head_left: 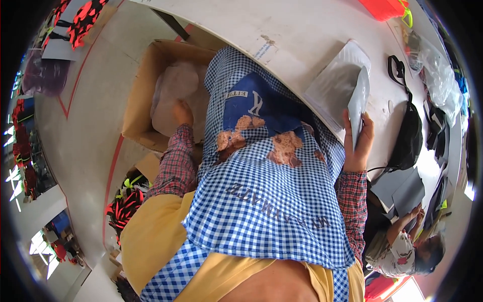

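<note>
My left hand (183, 112) reaches down into an open cardboard box (135, 103) on my left. Its fingers look curled against pale, thin sheets (168, 103) inside the box; whatever they pinch is hidden. At the table's edge on my right, a stack of thin, shiny grey sheets (334, 78) lies flat. My right hand (359, 135) grips the raised edge of a grey sheet (360, 95) there, thumb on one side and fingers on the other.
A white table (287, 30) curves across the front and right. On it lie a black pouch with a strap (406, 133), clear plastic bags (437, 75) and orange fabric (385, 7). Another person (402, 251) works at the right, near dark grey sheets (402, 189).
</note>
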`<state>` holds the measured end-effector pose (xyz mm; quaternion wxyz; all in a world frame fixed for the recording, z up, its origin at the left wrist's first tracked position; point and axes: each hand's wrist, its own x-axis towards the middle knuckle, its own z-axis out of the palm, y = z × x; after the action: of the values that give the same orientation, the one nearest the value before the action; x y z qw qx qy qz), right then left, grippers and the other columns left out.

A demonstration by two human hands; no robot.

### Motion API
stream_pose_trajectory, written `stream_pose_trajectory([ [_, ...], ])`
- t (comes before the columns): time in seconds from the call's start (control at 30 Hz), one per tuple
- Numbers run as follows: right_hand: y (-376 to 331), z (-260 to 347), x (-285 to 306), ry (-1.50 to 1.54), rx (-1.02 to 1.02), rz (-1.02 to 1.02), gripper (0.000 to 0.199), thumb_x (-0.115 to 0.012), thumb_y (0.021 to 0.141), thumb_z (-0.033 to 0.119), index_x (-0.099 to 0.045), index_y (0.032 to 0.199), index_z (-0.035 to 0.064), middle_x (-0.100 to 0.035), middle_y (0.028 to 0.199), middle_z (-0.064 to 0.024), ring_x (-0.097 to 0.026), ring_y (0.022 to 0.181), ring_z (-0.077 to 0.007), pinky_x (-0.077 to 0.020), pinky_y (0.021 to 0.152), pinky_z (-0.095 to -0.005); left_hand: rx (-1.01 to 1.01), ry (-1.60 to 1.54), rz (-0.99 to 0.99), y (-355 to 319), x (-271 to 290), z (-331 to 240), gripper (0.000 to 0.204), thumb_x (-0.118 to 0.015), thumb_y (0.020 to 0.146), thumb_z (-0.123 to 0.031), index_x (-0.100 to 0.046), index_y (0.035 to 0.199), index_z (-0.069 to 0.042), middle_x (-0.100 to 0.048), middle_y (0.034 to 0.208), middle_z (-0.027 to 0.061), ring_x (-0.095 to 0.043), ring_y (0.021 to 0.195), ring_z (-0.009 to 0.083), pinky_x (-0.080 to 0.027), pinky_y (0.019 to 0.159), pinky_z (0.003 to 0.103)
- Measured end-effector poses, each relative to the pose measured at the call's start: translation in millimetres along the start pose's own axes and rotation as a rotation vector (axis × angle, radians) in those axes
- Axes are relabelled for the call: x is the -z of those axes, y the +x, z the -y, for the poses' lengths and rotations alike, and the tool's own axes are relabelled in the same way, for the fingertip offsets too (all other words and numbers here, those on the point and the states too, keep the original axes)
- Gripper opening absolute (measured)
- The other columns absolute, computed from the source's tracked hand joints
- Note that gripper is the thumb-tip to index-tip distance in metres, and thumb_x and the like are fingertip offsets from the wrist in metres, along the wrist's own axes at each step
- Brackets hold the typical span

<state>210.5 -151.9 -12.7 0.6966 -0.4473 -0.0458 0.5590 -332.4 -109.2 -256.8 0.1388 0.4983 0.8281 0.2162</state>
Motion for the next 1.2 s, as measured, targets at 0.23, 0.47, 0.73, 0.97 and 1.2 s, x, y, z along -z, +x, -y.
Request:
stream_pose_trajectory([
  [0.23,-7.6,2.9,-2.1,-0.025,0.03,-0.061,0.027,-0.054,0.097,0.015,-0.057,0.114,-0.0057,-0.062,0.12,-0.018,-0.059,0.114,-0.0307,-0.0475,0.105,-0.0464,0.095,0.201,0.433,-12.1,-33.7,-1.5,0.034,-0.064,0.084,-0.019,-0.064,0.109,0.004,-0.064,0.111,0.0287,-0.062,0.106,0.0413,-0.05,0.089,0.046],
  [0.47,-10.7,6.6,-22.4,-0.143,0.103,-0.089,0.022,-0.058,0.095,0.02,-0.063,0.106,0.0011,-0.068,0.1,-0.0069,-0.065,0.097,-0.0203,-0.0522,0.089,-0.0329,-0.323,-0.206,-0.057,45.0,28.5,-71.7,0.024,-0.06,0.092,-0.013,-0.065,0.113,-0.004,-0.067,0.107,0.0169,-0.068,0.087,0.0274,-0.055,0.08,0.035],
  [0.73,18.6,12.6,-41.6,-0.812,0.543,0.027,0.012,-0.066,0.091,0.015,-0.063,0.088,0.0042,-0.059,0.081,0.0031,-0.052,0.077,-0.0064,-0.042,0.07,-0.0223,-0.568,-0.936,0.449,-18.5,116.4,-339.2,0.031,-0.056,0.1,-0.018,-0.056,0.124,0.001,-0.062,0.12,0.0085,-0.061,0.109,0.0155,-0.048,0.096,0.028],
  [0.97,50.7,10.0,-52.1,-1.046,0.539,0.09,0.023,-0.068,0.087,0.023,-0.067,0.093,0.0006,-0.065,0.077,-0.0044,-0.058,0.074,-0.011,-0.0481,0.067,-0.0279,-1.299,-0.424,0.516,-86.8,73.9,-395.0,0.066,-0.063,0.092,-0.039,-0.04,0.144,-0.006,-0.033,0.152,0.021,-0.029,0.142,0.0379,-0.028,0.115,0.046],
  [1.2,39.8,13.0,-43.8,-1.262,0.573,-0.046,0.027,-0.066,0.084,0.024,-0.066,0.09,-0.002,-0.066,0.076,-0.0141,-0.063,0.07,-0.0193,-0.0491,0.064,-0.0313,-1.394,-0.174,0.477,-93.9,52.5,-382.8,0.064,-0.062,0.092,-0.04,-0.042,0.144,-0.007,-0.03,0.154,0.019,-0.025,0.144,0.0381,-0.027,0.115,0.046],
])
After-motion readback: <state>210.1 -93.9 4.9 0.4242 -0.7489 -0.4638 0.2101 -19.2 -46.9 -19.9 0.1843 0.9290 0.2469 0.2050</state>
